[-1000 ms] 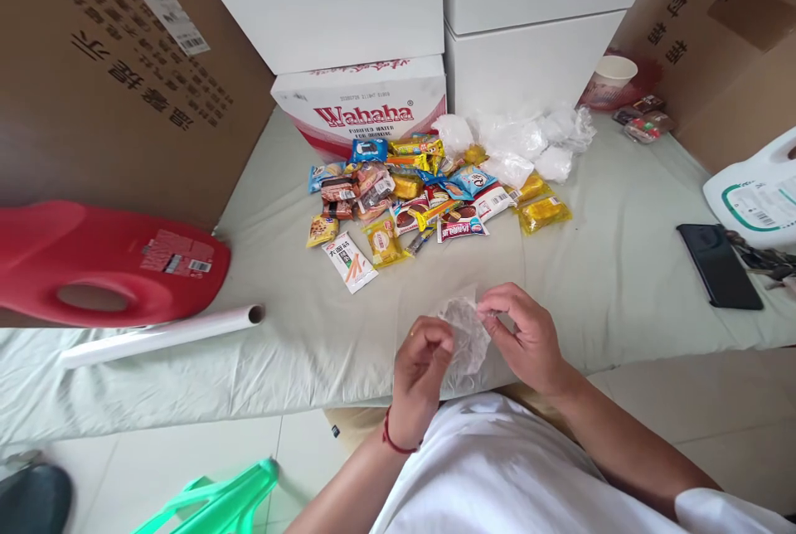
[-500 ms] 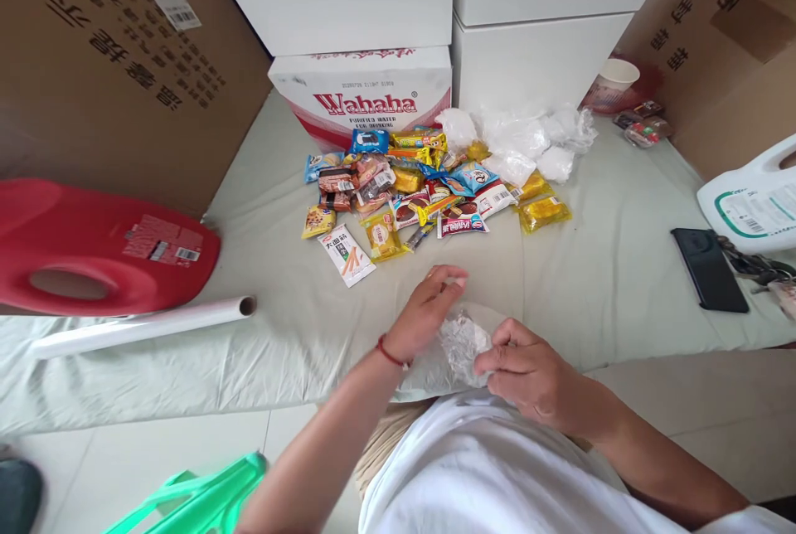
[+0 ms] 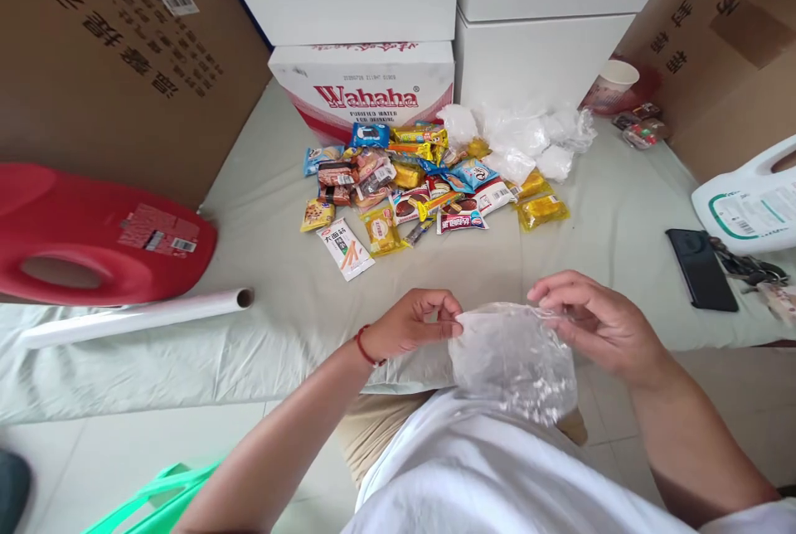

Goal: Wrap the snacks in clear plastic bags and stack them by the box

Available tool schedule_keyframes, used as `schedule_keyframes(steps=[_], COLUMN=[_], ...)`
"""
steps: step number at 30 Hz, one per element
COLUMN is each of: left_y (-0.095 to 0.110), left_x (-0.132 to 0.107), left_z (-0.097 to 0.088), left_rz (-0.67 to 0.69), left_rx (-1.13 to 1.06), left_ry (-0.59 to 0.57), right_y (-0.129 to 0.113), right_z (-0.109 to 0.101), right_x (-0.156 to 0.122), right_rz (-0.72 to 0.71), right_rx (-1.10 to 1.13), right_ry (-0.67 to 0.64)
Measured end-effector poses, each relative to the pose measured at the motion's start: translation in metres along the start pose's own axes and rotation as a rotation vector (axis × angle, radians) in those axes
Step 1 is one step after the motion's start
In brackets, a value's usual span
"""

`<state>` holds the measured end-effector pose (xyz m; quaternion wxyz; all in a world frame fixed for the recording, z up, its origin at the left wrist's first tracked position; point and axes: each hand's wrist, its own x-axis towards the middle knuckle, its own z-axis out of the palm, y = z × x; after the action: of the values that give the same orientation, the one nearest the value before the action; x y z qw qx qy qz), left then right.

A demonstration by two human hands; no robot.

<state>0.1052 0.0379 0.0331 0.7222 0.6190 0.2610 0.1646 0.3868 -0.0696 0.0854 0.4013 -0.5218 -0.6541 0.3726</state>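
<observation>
A clear plastic bag hangs spread out between my two hands over my lap, at the near edge of a pale green cloth. My left hand, with a red cord at the wrist, pinches the bag's top left corner. My right hand pinches its top right edge. Beyond them lies a heap of wrapped snacks in many colours. A bundle of more clear bags lies behind the heap to the right.
A roll of clear film and a red plastic jug lie at the left. A Wahaha carton, white boxes and brown cartons close the back. A black phone, keys and a white jug lie at the right.
The crumpled bag, held small between my hands a second ago, is now pulled open wide. My left hand reached forward briefly and came back to the bag.
</observation>
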Motion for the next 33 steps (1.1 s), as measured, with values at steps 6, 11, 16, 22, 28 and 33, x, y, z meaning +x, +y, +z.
schedule_keyframes(steps=[6,11,16,22,28,33], left_y=[-0.013,-0.017,-0.028,-0.033,-0.041,-0.041], left_x=[-0.020,-0.023,-0.022,-0.018,-0.018,-0.025], left_z=[0.027,0.052,0.055,0.053,0.055,0.059], left_rz=[0.362,0.465,0.508,0.751,0.753,0.650], left_rx=[0.426,0.636,0.846,1.198,1.210,0.797], left_ry=[0.707,0.876,0.898,0.758,0.657,0.564], right_y=[0.018,0.003,-0.002,0.011,0.014,0.010], right_z=[0.047,0.087,0.096,0.102,0.097,0.091], right_x=[0.026,0.033,0.034,0.031,0.029,0.032], right_rz=[0.194,0.584,0.670,0.700,0.689,0.685], right_rx=[0.040,0.691,0.819,0.941,0.956,0.975], right_ry=[0.411,0.187,0.183,0.135,0.180,0.175])
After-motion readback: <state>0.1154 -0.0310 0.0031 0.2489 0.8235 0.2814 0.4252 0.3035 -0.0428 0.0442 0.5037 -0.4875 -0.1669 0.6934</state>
